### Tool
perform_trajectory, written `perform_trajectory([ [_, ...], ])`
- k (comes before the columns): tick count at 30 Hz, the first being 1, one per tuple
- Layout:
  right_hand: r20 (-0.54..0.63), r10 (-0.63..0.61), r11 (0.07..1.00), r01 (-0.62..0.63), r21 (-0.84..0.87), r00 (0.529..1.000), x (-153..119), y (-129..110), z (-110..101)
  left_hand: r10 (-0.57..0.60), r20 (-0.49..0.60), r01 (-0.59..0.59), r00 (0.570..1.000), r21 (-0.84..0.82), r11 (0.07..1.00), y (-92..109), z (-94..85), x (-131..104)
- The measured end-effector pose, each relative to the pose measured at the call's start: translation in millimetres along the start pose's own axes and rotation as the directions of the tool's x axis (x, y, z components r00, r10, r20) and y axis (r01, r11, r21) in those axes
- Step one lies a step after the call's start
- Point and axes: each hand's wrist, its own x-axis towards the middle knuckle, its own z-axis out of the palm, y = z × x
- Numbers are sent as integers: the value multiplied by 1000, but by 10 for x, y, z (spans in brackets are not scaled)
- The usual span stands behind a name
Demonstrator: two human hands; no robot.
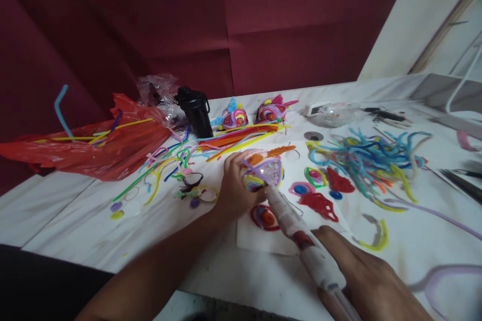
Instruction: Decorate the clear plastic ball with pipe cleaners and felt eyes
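My left hand (239, 180) is closed around a small craft fish (259, 160) covered in coloured pipe cleaners, with an orange fin at its top right and a purple-outlined patch facing me. In my right hand (354, 266) is a white glue gun (312, 241), a glue stick running out of its back end. The gun's nozzle points at the fish's lower edge; whether it touches is hard to tell. Below the fish lies a red spiral eye piece (265, 217) on white paper (259, 238). Red fin-shaped pieces (320, 205) and a blue-centred disc (301, 189) lie to its right.
Two finished-looking craft fish (234, 116) stand behind, beside a black bottle (196, 113). A red plastic bag (124, 145) with pipe cleaners spreads at left. A tangled pipe-cleaner heap (376, 155) sits at right, with scissors (387, 115) behind it.
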Motion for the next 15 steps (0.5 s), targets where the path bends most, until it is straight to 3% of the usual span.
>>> perform_trajectory([
  [6, 25, 23, 1000, -23, 19, 999, 35, -24, -17, 21, 28, -21, 999, -10, 1000, 2, -26, 15],
  [15, -80, 101, 993, -96, 70, 992, -41, -45, 111, 37, 47, -35, 998, -37, 999, -35, -50, 26],
])
